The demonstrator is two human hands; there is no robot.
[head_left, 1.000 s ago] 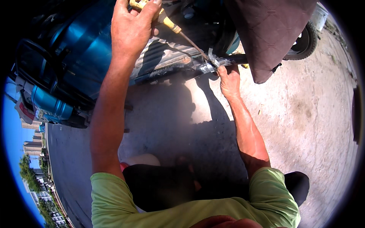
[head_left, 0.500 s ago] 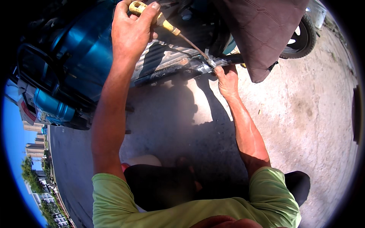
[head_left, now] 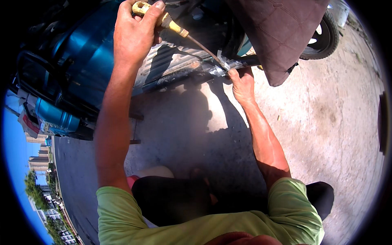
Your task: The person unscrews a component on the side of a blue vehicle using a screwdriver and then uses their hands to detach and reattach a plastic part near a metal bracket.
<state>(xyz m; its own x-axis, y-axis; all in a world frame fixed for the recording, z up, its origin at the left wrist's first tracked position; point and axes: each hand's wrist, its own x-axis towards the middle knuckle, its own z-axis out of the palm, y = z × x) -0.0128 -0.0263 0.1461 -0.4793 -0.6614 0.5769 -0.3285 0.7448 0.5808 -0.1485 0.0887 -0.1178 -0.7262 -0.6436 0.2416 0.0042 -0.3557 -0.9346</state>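
My left hand (head_left: 134,38) is closed round the yellow handle of a screwdriver (head_left: 178,28), whose long metal shank slants down to the right. Its tip meets crumpled clear, shiny tape or film (head_left: 219,71) on the dark side rail (head_left: 167,78) of a blue vehicle. Right beside that tip, the thumb of my right hand (head_left: 244,87) presses on the wrapped spot. The other right fingers curl round the rail and are mostly hidden.
A ribbed metal floor panel (head_left: 157,61) lies behind the rail. A brown quilted seat or cover (head_left: 273,38) hangs over the right side, near a black wheel (head_left: 324,38). Blue bodywork (head_left: 92,53) fills the upper left. Concrete ground (head_left: 318,122) spreads below.
My left hand and the screwdriver handle have shifted slightly left, while the tip stays at the taped spot. My right hand has barely moved.
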